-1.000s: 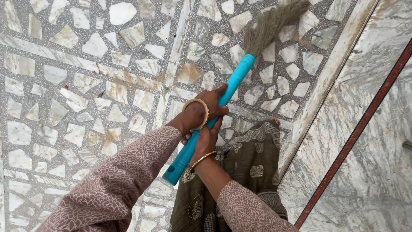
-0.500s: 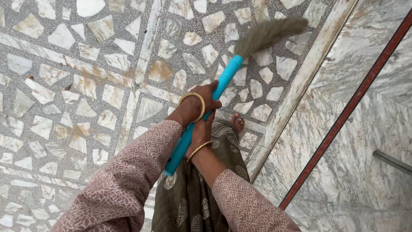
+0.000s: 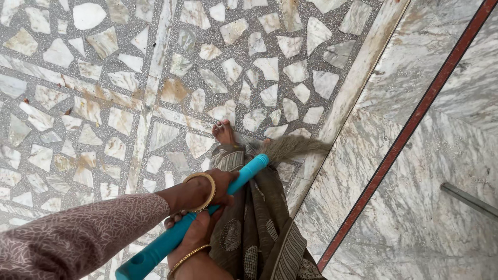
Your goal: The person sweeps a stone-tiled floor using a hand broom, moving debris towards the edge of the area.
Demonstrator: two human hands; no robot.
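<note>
Fingers of the right hand (image 3: pixel 199 236) and, just above it, the left hand (image 3: pixel 220 184) wrap tightly around the teal broom handle (image 3: pixel 192 223), whose grass bristles (image 3: pixel 293 148) brush the chipped-marble floor (image 3: pixel 104 78) beyond, beside a bare foot (image 3: pixel 224 132).

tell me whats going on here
A person is sweeping a stone-chip floor with a grass broom. The left hand and right hand both grip its turquoise handle. The bristles lie low near the marble border strip, beside a bare foot.
</note>
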